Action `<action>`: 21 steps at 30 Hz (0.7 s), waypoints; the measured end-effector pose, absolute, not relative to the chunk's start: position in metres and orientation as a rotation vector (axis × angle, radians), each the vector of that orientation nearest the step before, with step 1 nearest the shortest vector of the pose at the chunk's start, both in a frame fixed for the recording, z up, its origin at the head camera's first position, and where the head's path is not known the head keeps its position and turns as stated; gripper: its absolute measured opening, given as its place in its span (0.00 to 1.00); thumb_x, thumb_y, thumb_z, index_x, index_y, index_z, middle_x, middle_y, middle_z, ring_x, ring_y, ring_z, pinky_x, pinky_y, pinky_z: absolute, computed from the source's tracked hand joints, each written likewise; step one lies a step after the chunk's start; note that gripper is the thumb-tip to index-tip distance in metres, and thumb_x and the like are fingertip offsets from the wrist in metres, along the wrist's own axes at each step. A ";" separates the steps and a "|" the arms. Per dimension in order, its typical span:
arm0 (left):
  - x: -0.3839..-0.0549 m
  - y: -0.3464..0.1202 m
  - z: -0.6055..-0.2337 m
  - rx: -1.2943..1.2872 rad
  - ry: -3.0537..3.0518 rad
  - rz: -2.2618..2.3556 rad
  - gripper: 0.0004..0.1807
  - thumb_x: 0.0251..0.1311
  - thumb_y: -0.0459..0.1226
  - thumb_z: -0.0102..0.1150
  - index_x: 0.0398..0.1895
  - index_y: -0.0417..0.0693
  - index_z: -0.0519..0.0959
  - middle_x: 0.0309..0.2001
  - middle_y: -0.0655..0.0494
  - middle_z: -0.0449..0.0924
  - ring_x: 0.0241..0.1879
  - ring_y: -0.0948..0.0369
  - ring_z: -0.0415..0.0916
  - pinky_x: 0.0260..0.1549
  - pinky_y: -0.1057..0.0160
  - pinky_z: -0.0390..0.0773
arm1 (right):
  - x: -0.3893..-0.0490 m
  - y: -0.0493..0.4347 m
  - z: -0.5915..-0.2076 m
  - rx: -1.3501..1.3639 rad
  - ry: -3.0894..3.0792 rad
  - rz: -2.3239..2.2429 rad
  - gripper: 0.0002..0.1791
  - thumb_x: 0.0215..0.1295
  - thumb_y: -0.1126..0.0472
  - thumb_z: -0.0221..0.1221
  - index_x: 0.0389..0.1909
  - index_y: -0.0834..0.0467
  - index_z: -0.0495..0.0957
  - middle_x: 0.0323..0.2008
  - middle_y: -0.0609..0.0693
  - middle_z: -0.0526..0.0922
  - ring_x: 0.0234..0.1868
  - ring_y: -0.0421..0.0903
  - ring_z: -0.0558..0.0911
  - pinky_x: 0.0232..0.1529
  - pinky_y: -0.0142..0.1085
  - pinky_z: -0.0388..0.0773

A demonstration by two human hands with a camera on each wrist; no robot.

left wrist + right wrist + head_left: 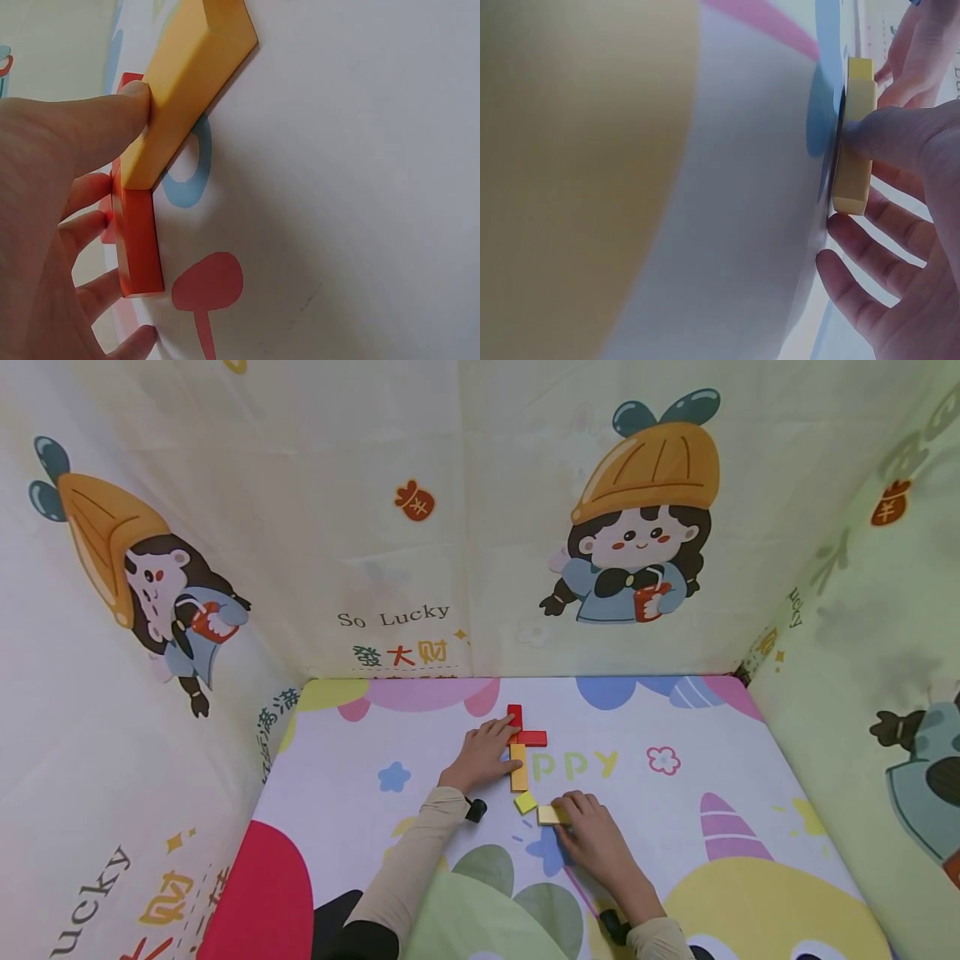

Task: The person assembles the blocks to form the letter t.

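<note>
My left hand [480,752] lies over a row of toy building blocks. Its thumb rests across the orange block [519,779], and its other fingers, spread and only slightly bent, touch the upright red block [142,247]. A second red block [534,738] lies crosswise beside that one, above the orange block's far end. Lower right, my right hand [592,827] pinches a pale yellow block [853,176], thumb on the near side and fingers along the far side. Between the orange and pale blocks sits a small yellow block [525,802], turned at an angle.
The blocks lie on a printed play surface [450,710] with coloured shapes and yellow letters [573,765]. Cream cloth walls [495,527] with cartoon figures stand at the back and both sides. A small black wrist device [476,811] sits by the left sleeve.
</note>
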State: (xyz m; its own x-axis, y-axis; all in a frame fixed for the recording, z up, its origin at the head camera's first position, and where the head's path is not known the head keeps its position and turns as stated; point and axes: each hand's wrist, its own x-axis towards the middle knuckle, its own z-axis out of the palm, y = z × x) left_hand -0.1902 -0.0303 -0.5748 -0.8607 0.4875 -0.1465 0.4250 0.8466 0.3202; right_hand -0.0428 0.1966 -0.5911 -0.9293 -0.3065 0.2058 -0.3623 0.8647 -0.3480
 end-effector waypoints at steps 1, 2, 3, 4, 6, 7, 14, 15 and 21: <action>-0.190 -0.030 -0.576 0.701 2.801 0.410 0.41 0.69 0.61 0.59 0.81 0.59 0.62 0.85 0.57 0.52 0.81 0.50 0.54 0.75 0.41 0.63 | -0.043 0.197 -0.591 0.521 -2.894 0.579 0.21 0.60 0.59 0.75 0.52 0.54 0.80 0.52 0.53 0.82 0.54 0.55 0.81 0.54 0.52 0.81; -0.190 -0.030 -0.576 0.700 2.800 0.410 0.41 0.69 0.61 0.59 0.81 0.59 0.62 0.85 0.58 0.51 0.81 0.50 0.54 0.75 0.41 0.63 | -0.043 0.196 -0.591 0.522 -2.895 0.573 0.21 0.60 0.59 0.75 0.52 0.54 0.80 0.52 0.53 0.82 0.53 0.55 0.81 0.54 0.52 0.82; -0.191 -0.030 -0.577 0.698 2.798 0.411 0.41 0.69 0.61 0.59 0.81 0.59 0.62 0.85 0.58 0.51 0.82 0.50 0.53 0.75 0.41 0.63 | -0.043 0.196 -0.591 0.522 -2.896 0.568 0.21 0.60 0.59 0.75 0.52 0.54 0.80 0.52 0.53 0.82 0.53 0.54 0.81 0.54 0.52 0.82; -0.191 -0.030 -0.577 0.697 2.797 0.413 0.41 0.69 0.61 0.59 0.81 0.60 0.62 0.85 0.58 0.51 0.82 0.50 0.53 0.76 0.41 0.63 | -0.042 0.196 -0.591 0.521 -2.897 0.564 0.21 0.60 0.59 0.75 0.52 0.54 0.80 0.52 0.53 0.82 0.53 0.54 0.81 0.53 0.52 0.82; -0.191 -0.030 -0.577 0.694 2.794 0.417 0.41 0.69 0.61 0.59 0.81 0.60 0.62 0.85 0.58 0.51 0.82 0.50 0.53 0.76 0.41 0.62 | -0.043 0.196 -0.591 0.521 -2.897 0.557 0.21 0.60 0.59 0.75 0.52 0.54 0.80 0.52 0.53 0.82 0.54 0.54 0.81 0.53 0.52 0.82; -0.191 -0.030 -0.578 0.693 2.794 0.417 0.41 0.69 0.60 0.59 0.81 0.60 0.62 0.85 0.58 0.51 0.82 0.50 0.53 0.76 0.41 0.62 | -0.043 0.196 -0.591 0.522 -2.896 0.557 0.21 0.60 0.59 0.75 0.52 0.54 0.80 0.52 0.53 0.82 0.54 0.54 0.81 0.52 0.52 0.82; -0.191 -0.030 -0.579 0.692 2.795 0.395 0.41 0.69 0.60 0.59 0.81 0.61 0.61 0.85 0.59 0.50 0.82 0.51 0.53 0.76 0.41 0.63 | -0.043 0.196 -0.592 0.525 -2.888 0.549 0.21 0.60 0.59 0.75 0.52 0.53 0.80 0.52 0.52 0.82 0.53 0.55 0.81 0.51 0.52 0.82; -0.191 -0.030 -0.579 0.692 2.796 0.396 0.41 0.69 0.60 0.59 0.81 0.61 0.61 0.85 0.58 0.50 0.82 0.51 0.53 0.76 0.41 0.63 | -0.043 0.196 -0.592 0.525 -2.890 0.549 0.21 0.60 0.59 0.74 0.52 0.53 0.80 0.52 0.52 0.82 0.53 0.55 0.81 0.51 0.52 0.82; -0.191 -0.031 -0.578 0.694 2.797 0.412 0.41 0.69 0.61 0.59 0.81 0.61 0.61 0.85 0.58 0.50 0.82 0.51 0.53 0.76 0.41 0.62 | -0.043 0.195 -0.592 0.535 -2.866 0.534 0.21 0.59 0.60 0.75 0.52 0.53 0.80 0.51 0.52 0.82 0.52 0.54 0.81 0.50 0.51 0.82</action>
State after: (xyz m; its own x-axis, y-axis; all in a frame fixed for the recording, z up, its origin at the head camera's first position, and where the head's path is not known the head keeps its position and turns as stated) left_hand -0.1907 -0.0310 -0.5783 -0.8612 0.4846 -0.1532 0.4199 0.8483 0.3226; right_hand -0.0431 0.1949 -0.5917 -0.9197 -0.3142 0.2353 -0.3779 0.8709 -0.3141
